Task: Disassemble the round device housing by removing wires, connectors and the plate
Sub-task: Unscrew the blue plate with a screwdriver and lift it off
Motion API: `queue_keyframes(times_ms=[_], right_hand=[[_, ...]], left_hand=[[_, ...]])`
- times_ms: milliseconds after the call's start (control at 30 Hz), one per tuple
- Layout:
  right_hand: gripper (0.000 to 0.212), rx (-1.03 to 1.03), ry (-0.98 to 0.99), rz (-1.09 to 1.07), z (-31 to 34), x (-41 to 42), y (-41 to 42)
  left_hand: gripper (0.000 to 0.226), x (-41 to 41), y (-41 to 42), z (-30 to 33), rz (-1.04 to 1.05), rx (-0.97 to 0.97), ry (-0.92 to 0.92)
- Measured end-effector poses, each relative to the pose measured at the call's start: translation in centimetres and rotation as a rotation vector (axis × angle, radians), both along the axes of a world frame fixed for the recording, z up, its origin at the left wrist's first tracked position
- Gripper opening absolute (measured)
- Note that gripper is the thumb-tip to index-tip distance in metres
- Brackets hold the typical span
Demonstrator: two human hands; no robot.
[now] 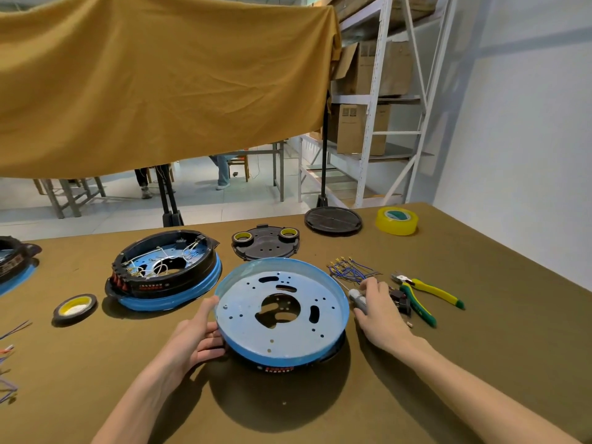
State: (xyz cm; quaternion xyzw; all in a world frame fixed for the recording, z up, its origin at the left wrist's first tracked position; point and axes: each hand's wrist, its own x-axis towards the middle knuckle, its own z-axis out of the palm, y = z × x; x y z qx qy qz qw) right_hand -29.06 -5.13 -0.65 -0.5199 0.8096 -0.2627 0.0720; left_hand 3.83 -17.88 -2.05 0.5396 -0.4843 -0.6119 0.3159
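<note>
A round blue perforated plate (282, 334) sits tilted on a black round housing (278, 368) at the table's centre. My left hand (197, 334) grips the plate's left rim, thumb over the edge. To the plate's right, my right hand (379, 307) holds a grey-handled screwdriver (356, 298) down on the table. A pile of removed blue wires with brass connectors (350, 269) lies just beyond that hand. A second housing (165, 270), with wires still inside, stands at the left.
Green-yellow pliers (427, 294) and small black parts (400, 301) lie right of my right hand. A black cover with two tape rolls (266, 243), a black round lid (333, 219), yellow tape (396, 220) and a tape roll (75, 307) surround the work. Loose wires (9, 357) lie at the left edge.
</note>
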Motion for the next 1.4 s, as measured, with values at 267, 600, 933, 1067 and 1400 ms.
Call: queue_keyframes(times_ms=[267, 600, 933, 1067, 1400], right_hand=[[0.021, -0.043, 0.106, -0.036, 2.9, 0.2, -1.5], [0.024, -0.195, -0.018, 0.570, 5.8, 12.5, -5.9], [0.015, -0.156, 0.021, 0.654, 4.6, 15.1, -8.6], [0.016, -0.136, 0.039, 0.710, 4.6, 15.6, -8.6], [0.012, -0.052, 0.106, 0.699, 4.3, 15.4, -8.8]], left_hand=[[0.067, -0.3, 0.4, 0.5, 0.008, 0.034, 0.014], [0.088, -0.2, 1.2, 1.1, -0.058, 0.053, 0.026], [0.095, -0.1, 0.9, 0.4, -0.081, 0.051, 0.027], [0.086, -0.1, 1.1, 0.7, -0.098, 0.049, 0.027], [0.076, -0.2, 1.1, 0.6, -0.087, 0.051, 0.023]])
